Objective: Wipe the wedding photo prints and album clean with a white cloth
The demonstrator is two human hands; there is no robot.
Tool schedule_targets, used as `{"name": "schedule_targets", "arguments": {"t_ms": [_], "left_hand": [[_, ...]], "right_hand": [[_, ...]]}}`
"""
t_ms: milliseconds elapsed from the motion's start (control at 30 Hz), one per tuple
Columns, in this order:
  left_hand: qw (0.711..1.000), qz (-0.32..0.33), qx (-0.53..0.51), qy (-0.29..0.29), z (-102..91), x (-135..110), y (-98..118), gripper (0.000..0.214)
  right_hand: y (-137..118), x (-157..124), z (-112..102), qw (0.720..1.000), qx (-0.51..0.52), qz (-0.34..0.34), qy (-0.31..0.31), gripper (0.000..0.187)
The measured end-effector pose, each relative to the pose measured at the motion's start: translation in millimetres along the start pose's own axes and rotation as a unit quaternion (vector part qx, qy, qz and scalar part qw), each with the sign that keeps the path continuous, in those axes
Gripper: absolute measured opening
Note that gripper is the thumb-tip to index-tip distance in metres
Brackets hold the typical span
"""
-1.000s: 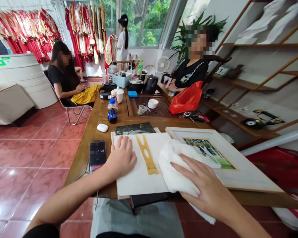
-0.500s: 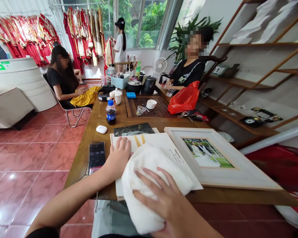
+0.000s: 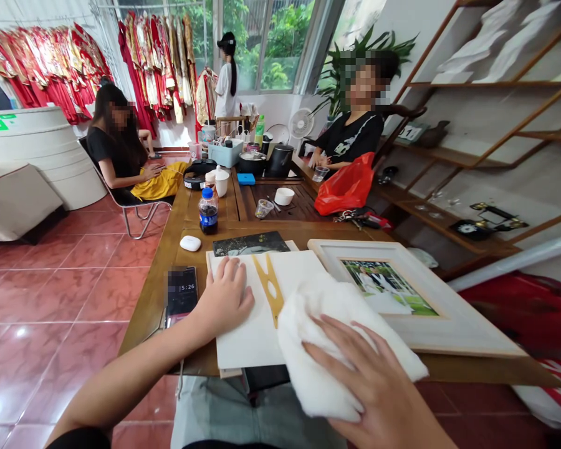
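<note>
Left of centre, beside a phone [image 3: 181, 288], the left forearm reached up and inward, and the left hand [image 3: 228, 294] lay palm down on a white board [image 3: 243, 346], its fingers gently bent and slightly apart, thumb angled toward a yellow strip [image 3: 267, 284]. At the strip's near end a bunched white cloth [image 3: 293, 358] covered part of the board's right side, and the right hand [image 3: 374, 374] came in from the lower right, fingers spread over it; whether they pinched it could not be told. Farther right, a framed photo [image 3: 453, 287] lay on the table [image 3: 327, 231].
</note>
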State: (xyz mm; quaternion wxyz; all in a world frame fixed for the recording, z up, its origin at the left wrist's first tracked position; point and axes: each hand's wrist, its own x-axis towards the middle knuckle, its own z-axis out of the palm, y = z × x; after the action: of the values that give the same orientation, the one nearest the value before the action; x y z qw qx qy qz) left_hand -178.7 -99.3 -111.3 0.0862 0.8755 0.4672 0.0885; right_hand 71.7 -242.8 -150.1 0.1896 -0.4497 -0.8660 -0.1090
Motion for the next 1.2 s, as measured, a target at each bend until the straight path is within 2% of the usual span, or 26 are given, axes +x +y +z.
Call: {"name": "schedule_targets", "arguments": {"t_ms": [100,200,367,600,733,867,1100,1200], "left_hand": [[1.0,0.0,-0.001,-0.001,-0.5,-0.4,0.6,0.045],[1.0,-0.002,0.001,0.0,-0.4,-1.0,0.7,0.044],[1.0,-0.003,0.008,0.006,1.6,-1.5,0.0,0.042],[0.999,0.014,0.031,0.019,7.3,1.2,-5.3,0.042],[0.999,0.009,0.05,0.005,10.6,4.2,-9.7,0.041],[0.999,0.02,0.028,0.016,9.1,2.7,-9.5,0.042],[1.0,0.002,-0.008,-0.002,-0.5,0.5,-0.8,0.044],[1.0,0.002,-0.01,-0.007,-2.7,0.9,0.3,0.044]], "right_hand": [[14.5,-17.1,-0.8,0.997,-0.028,0.066,0.017,0.065],[17.1,-16.6,-2.5,0.996,-0.034,0.085,0.023,0.061],[-3.2,8.9,-0.4,0.999,-0.016,0.032,0.018,0.067],[-54.1,52.4,10.4,0.997,0.049,-0.049,-0.042,0.078],[-68.3,66.1,12.5,0.994,0.078,-0.051,-0.06,0.079],[-57.7,56.0,9.4,0.995,0.072,-0.039,-0.054,0.076],[-12.3,4.9,-2.8,0.999,-0.014,0.023,0.027,0.07],[1.0,-7.6,-7.1,0.997,-0.043,0.048,0.038,0.064]]}}
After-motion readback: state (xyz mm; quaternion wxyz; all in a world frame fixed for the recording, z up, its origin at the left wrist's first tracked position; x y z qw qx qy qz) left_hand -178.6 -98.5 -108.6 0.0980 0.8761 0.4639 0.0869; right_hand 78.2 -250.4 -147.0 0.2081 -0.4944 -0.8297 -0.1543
